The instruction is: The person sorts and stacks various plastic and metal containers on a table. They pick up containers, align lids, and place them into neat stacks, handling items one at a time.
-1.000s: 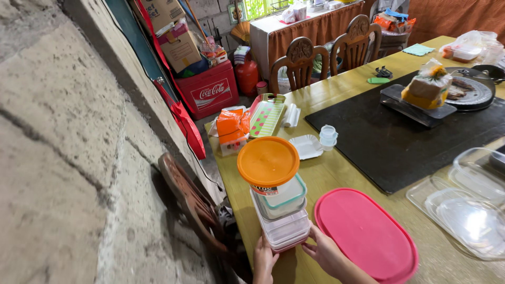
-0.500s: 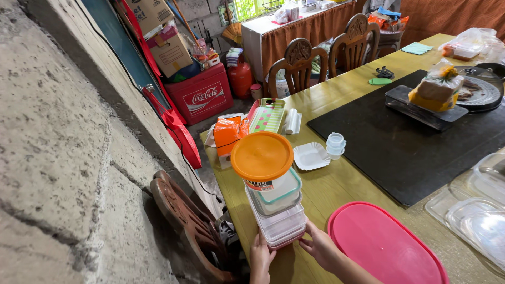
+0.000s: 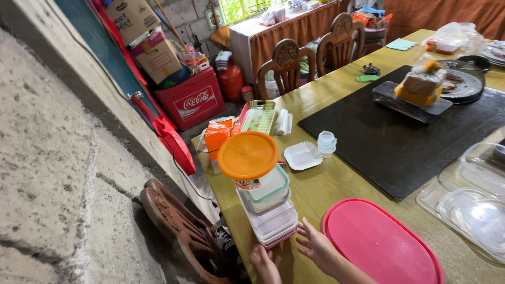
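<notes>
Clear plastic tubs stand in a stack (image 3: 265,210) near the table's (image 3: 336,181) near-left corner, at about 7 o'clock in the view. The lowest tubs are shallow, square and see-through with a pinkish base; above them sits a tub with a pale green rim, and on top a round tub capped by a smooth orange lid (image 3: 248,154). What the tubs contain is hard to make out through the cloudy walls.

The left hand (image 3: 264,263) is at the stack's foot, at 6 o'clock, partly cut off by the bottom edge; whether its fingers are curled or spread cannot be told, and it appears to hold nothing. The right hand (image 3: 315,247) is just to the right of the stack, fingers spread and open, close to the lowest tub but holding nothing; whether it touches the tub is unclear.

At 5 o'clock a large glossy pink oval lid (image 3: 381,244) lies flat, its far end cut off by the frame. At 3 o'clock clear glass lids (image 3: 471,205) overlap, running out of view. A black mat (image 3: 400,137) covers the table's middle. Beyond the stack, at 12 o'clock, lie a white paper tray (image 3: 302,155), small clear cups (image 3: 326,143) and an orange bag (image 3: 218,137). A carved wooden chair (image 3: 179,231) stands at 8 o'clock beside a rough grey concrete wall (image 3: 58,173).
</notes>
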